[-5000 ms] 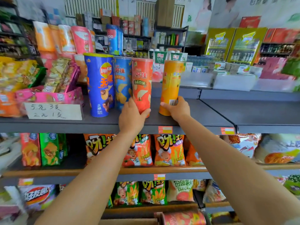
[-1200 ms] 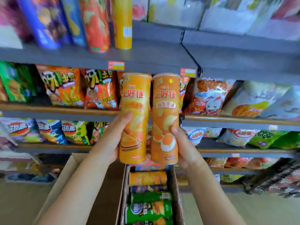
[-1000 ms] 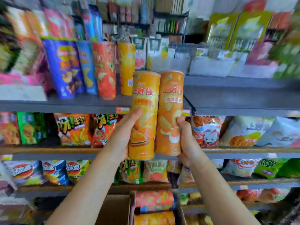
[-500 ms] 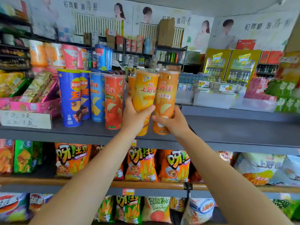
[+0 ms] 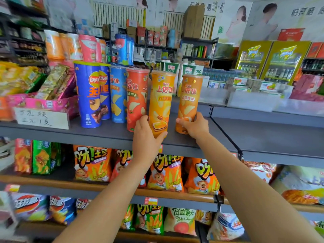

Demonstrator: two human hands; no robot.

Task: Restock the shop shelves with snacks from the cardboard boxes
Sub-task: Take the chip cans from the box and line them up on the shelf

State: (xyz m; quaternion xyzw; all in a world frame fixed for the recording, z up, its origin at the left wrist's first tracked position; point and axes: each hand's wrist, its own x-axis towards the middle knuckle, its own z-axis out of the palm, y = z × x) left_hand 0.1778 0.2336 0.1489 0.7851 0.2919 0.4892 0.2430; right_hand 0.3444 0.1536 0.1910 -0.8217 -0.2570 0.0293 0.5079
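Note:
Two tall chip cans stand upright on the grey top shelf [image 5: 108, 135]. My left hand [image 5: 146, 133] grips the base of the yellow-orange can [image 5: 161, 100], right beside a red can [image 5: 136, 97]. My right hand [image 5: 193, 126] holds the bottom of the darker orange can [image 5: 189, 100], a little to the right with a gap between the two. Blue cans [image 5: 90, 95] complete the row on the left. No cardboard box is in view.
A pink display box [image 5: 43, 102] with a handwritten price card [image 5: 42, 118] sits at the shelf's left. The right shelf section [image 5: 271, 135] is bare grey. Orange snack bags [image 5: 164, 172] fill the shelf below; white trays [image 5: 252, 100] line the back.
Both hands lifted the two orange cans from below up to the top shelf and set them down there, moving them apart. The view followed upward, so the cardboard box dropped out of sight.

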